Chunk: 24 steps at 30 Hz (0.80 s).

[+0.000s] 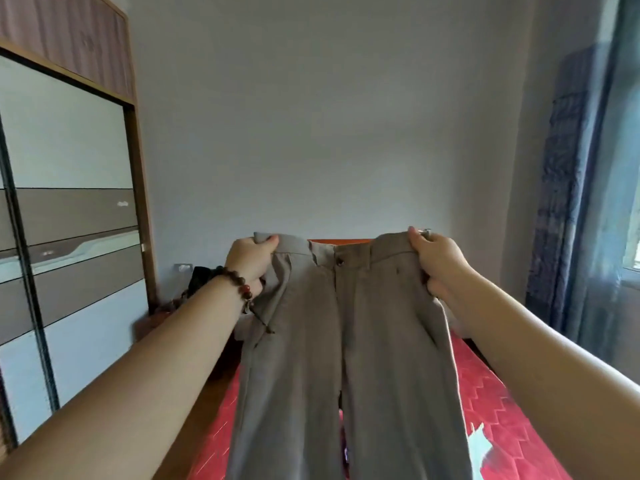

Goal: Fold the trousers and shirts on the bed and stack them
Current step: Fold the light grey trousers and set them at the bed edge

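Two hands up, gripping trousers (346, 341) at waistband: left hand (247, 259) clenched on left end, right hand (438, 261) clenched on right end. Held spread, front facing, button done up, legs hanging down over red bed (491, 393). Beaded bracelet (239, 284) on left wrist.

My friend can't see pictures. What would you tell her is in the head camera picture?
Two hands hold up grey-brown trousers by the waistband, the left hand and right hand each gripping a corner, legs hanging down over a red bed. The left wrist wears a beaded bracelet; a wardrobe stands left, blue curtains right.
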Each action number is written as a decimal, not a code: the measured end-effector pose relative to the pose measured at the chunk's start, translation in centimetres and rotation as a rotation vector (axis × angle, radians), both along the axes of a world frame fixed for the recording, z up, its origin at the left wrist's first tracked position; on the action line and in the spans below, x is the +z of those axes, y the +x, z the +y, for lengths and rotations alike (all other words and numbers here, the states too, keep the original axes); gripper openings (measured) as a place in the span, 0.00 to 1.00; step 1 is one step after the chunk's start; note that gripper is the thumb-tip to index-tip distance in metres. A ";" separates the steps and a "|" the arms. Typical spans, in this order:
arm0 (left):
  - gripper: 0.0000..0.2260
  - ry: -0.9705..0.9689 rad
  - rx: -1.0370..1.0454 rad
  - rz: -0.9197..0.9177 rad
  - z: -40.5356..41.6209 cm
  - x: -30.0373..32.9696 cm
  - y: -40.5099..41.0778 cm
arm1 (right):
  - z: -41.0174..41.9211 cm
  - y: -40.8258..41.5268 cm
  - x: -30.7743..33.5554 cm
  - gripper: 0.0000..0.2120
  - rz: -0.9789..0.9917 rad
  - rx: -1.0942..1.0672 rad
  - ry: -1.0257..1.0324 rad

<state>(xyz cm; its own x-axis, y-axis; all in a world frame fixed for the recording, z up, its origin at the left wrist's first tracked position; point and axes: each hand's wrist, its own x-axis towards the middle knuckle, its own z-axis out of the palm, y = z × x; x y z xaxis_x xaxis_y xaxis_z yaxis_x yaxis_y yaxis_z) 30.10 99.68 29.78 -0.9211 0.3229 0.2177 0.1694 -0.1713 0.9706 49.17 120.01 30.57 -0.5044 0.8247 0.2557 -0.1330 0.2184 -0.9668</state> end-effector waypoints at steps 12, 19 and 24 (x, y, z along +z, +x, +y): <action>0.16 -0.017 -0.219 0.414 3.0 3.0 9.6 | -8.0 -0.2 5.8 0.22 0.018 0.523 -0.059; 0.03 0.100 -0.199 0.346 0.0 4.6 7.9 | -4.1 2.7 6.3 0.20 0.039 0.021 0.450; 0.03 0.190 -0.296 0.380 -2.3 6.5 8.4 | -2.7 3.9 3.3 0.35 -0.027 0.500 0.080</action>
<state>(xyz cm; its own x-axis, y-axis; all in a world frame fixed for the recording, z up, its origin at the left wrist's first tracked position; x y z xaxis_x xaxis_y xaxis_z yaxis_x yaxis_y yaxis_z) 38.53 97.41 36.28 -0.6409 0.4801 0.5990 0.4211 -0.4325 0.7973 53.11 117.31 33.83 -0.8398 0.4589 0.2901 -0.2158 0.2080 -0.9540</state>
